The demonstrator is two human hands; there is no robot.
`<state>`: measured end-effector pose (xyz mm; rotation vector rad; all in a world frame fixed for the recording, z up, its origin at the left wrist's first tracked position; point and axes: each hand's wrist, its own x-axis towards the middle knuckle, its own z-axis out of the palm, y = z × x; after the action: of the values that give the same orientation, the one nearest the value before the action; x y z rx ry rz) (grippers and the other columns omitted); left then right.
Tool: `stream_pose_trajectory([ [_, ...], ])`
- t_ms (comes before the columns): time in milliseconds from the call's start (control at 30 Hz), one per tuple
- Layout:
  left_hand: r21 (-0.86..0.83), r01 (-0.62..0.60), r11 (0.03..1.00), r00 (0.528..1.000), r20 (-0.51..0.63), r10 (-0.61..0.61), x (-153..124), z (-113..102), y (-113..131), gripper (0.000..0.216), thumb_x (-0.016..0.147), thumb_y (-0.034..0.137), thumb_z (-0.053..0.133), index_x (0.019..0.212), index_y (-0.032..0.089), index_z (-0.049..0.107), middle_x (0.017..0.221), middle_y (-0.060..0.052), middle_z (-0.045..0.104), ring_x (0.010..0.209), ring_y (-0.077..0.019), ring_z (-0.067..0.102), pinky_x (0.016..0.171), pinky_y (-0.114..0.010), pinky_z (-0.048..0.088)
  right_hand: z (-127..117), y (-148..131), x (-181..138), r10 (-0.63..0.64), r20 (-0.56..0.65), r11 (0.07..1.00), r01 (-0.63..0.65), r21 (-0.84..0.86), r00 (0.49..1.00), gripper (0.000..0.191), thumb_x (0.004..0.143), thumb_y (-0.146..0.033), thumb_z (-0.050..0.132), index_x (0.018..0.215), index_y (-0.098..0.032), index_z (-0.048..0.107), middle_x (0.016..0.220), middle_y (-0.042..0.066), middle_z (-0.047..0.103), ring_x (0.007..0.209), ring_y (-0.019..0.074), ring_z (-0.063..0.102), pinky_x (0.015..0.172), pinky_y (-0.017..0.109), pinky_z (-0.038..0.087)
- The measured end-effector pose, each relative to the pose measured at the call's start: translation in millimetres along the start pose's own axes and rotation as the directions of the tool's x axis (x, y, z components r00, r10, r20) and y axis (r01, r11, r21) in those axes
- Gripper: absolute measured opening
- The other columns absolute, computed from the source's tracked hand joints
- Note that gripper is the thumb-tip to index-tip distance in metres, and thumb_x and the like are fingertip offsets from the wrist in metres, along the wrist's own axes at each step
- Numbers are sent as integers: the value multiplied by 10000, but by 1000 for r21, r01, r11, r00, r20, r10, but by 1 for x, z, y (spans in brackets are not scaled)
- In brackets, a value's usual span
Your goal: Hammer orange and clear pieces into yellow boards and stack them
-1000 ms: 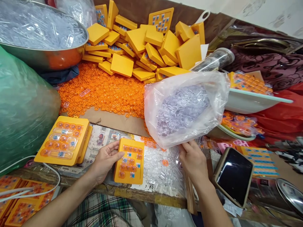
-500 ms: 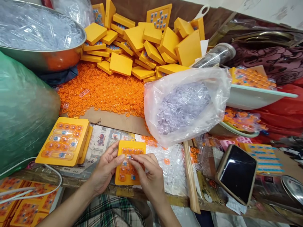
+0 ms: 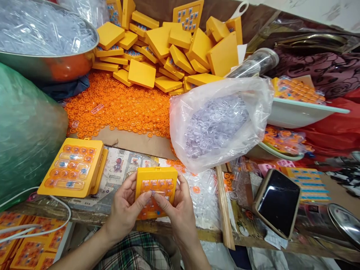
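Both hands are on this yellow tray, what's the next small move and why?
Probably press both thumbs down to seat the clear piece: the left hand and right hand grip the yellow tray, thumbs meeting on that piece.

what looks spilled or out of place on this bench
Small orange rings lie loose in a wide spill across the bench, not in any container, and a clear oblong cap sits stray among them. Behind, the yellow cases are a tumbled heap, some on edge. The left hand and right hand grip one filled case.
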<state>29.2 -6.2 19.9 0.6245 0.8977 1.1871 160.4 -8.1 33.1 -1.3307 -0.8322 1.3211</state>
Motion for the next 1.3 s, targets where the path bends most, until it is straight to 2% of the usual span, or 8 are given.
stream_pose_trajectory([
  [167, 77, -12, 997, 995, -99, 20, -5, 3, 1, 511, 806, 232, 727, 1272, 170, 527, 1209, -109, 691, 1092, -220, 665, 934, -270, 529, 13, -6, 0, 44, -5, 992, -43, 120, 999, 763, 706, -256, 795, 1330, -281, 357, 1150, 54, 651, 977, 217, 682, 840, 366, 562],
  [300, -98, 128, 987, 991, -25, -131, -1, 4, 9, 558, 802, 224, 731, 1305, 174, 496, 1212, -114, 687, 1090, -243, 664, 907, -306, 547, -15, -5, -11, -92, -41, 961, 78, -265, 995, 607, 813, -368, 687, 1350, -277, 420, 1217, 80, 627, 1015, 220, 664, 847, 373, 557],
  [367, -195, 248, 949, 967, -7, -254, 2, 4, 14, 585, 802, 219, 727, 1324, 166, 468, 1157, -126, 708, 1011, -251, 696, 857, -334, 571, -50, -6, -21, -306, -72, 750, 194, -632, 949, 474, 843, -382, 642, 1288, -274, 521, 1184, 77, 639, 939, 212, 668, 798, 362, 555],
  [467, -281, 357, 891, 924, -31, -380, 4, 1, 19, 581, 812, 204, 713, 1331, 165, 453, 1078, -118, 733, 905, -231, 725, 805, -326, 586, -110, -6, -38, -551, 175, 57, 246, -968, 816, 231, 895, -335, 526, 1076, -270, 653, 1036, 49, 699, 919, 235, 663, 778, 378, 520],
  [667, -403, 467, 787, 870, 49, -491, 0, -1, 13, 581, 844, 210, 679, 1368, 242, 429, 1052, -76, 735, 949, -236, 717, 873, -363, 569, -152, 10, -48, -539, 178, -170, 101, -980, 823, 268, 825, -157, 509, 970, -254, 711, 802, 92, 720, 725, 300, 621, 555, 406, 382],
  [933, -390, 513, 765, 858, 232, -458, -6, -7, 9, 569, 822, 171, 687, 1340, 196, 455, 1200, -148, 673, 1059, -294, 674, 921, -428, 542, -119, -5, -13, -766, 15, 170, 225, -959, 643, 242, 901, -228, 567, 1092, -239, 716, 919, 74, 615, 777, 195, 611, 700, 360, 507],
  [1100, -335, 496, 801, 868, 224, -444, -8, -5, 18, 694, 753, 163, 748, 1363, 214, 419, 1212, -148, 667, 1083, -312, 661, 925, -436, 534, -59, -24, -13, -417, -22, 780, 345, -522, 908, 228, 874, -234, 637, 1071, -311, 722, 733, -19, 646, 571, 108, 595, 544, 235, 502],
  [1300, -301, 383, 873, 923, 155, -351, -9, 0, 26, 878, 653, 132, 812, 1395, 224, 354, 1204, -156, 665, 1075, -330, 658, 909, -424, 534, -25, -12, -35, -315, 94, 869, 327, -373, 944, 203, 805, -175, 704, 939, -318, 755, 753, -19, 704, 697, 146, 639, 628, 254, 533],
])
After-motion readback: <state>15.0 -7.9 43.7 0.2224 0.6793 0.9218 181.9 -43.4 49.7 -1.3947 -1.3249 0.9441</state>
